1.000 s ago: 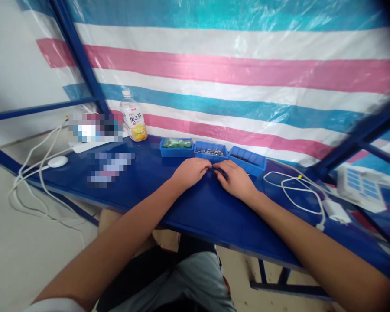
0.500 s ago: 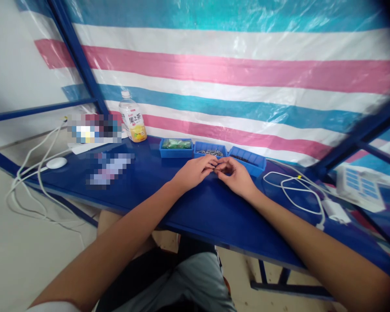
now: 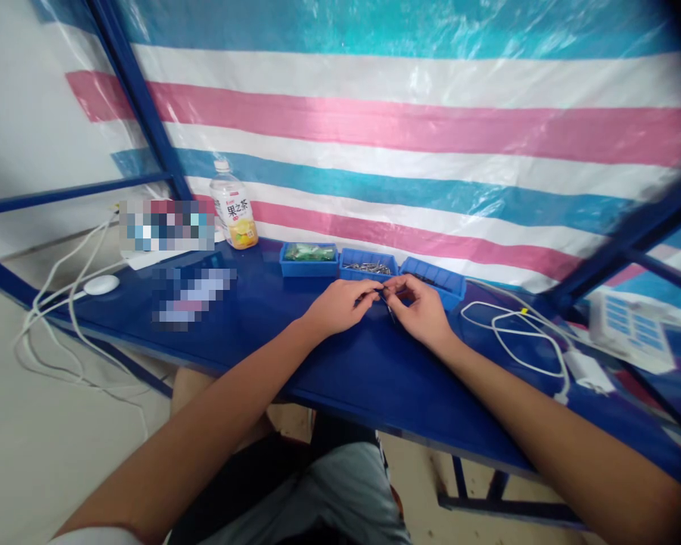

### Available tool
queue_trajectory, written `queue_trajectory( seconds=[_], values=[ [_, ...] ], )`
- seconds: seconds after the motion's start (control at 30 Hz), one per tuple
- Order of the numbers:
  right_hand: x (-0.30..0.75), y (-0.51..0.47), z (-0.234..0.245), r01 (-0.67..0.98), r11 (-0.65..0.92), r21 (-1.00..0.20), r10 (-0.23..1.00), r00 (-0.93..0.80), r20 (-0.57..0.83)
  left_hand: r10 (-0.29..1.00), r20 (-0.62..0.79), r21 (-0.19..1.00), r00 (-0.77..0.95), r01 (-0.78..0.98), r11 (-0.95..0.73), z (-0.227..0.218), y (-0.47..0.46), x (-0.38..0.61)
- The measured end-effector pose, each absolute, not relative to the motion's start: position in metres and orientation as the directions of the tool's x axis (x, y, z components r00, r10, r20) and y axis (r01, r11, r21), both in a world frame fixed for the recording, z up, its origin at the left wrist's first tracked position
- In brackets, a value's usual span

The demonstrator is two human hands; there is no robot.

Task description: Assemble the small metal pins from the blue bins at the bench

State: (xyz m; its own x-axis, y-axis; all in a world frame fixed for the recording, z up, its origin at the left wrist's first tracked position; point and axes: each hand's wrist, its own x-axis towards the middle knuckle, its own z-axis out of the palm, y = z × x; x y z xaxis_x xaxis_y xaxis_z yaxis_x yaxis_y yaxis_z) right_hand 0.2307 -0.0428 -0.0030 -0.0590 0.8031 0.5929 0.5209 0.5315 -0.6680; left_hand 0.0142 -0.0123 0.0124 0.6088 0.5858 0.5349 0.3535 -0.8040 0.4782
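Observation:
My left hand (image 3: 339,306) and my right hand (image 3: 423,309) meet fingertip to fingertip above the blue table. Between them is a thin dark rod-shaped piece (image 3: 391,313), too small to name. Both hands are closed in a pinch at its upper end, and its lower end slants down beside my right thumb. Just behind the hands stand three blue bins: one with green plastic-looking packets (image 3: 309,253), one with shiny thin metal pieces (image 3: 370,268), and one with dark small pieces (image 3: 425,279), partly hidden by my right hand.
A drink bottle (image 3: 234,206) stands at the back left, near a white round-ended object (image 3: 101,284) and blurred items. White cables and a charger (image 3: 589,370) lie at the right, beside a white device (image 3: 629,333). A striped sheet (image 3: 374,136) hangs behind the table.
The fingertips have shifted slightly, and a thin dark rod now shows below them beside my right thumb. My left fingers sit a little lower. The bins have stayed put.

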Motion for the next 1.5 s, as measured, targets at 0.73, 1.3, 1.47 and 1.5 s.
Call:
queue_trajectory(
  seconds=[0.73,1.3,1.47,1.5],
  values=[
    [0.2247,-0.05,0.005,0.486,0.679,-0.551,0.691,-0.169,0.703,0.776,0.453,0.841,0.439,0.076,-0.535,0.0074,-0.007,0.0209],
    [0.2275,-0.0474,-0.0006,0.416,0.596,-0.687,0.793,-0.173,0.584,0.747,0.516,0.737,0.419,0.226,-0.637,0.0075,-0.0083,0.0194],
    [0.2274,-0.0482,-0.0021,0.414,0.527,-0.742,0.842,-0.136,0.522,0.751,0.508,0.75,0.422,0.213,-0.627,0.0085,-0.0083,0.0197],
    [0.2271,-0.0482,-0.0024,0.406,0.506,-0.761,0.856,-0.123,0.503,0.756,0.503,0.758,0.419,0.205,-0.619,0.0087,-0.0082,0.0196]
  ],
)
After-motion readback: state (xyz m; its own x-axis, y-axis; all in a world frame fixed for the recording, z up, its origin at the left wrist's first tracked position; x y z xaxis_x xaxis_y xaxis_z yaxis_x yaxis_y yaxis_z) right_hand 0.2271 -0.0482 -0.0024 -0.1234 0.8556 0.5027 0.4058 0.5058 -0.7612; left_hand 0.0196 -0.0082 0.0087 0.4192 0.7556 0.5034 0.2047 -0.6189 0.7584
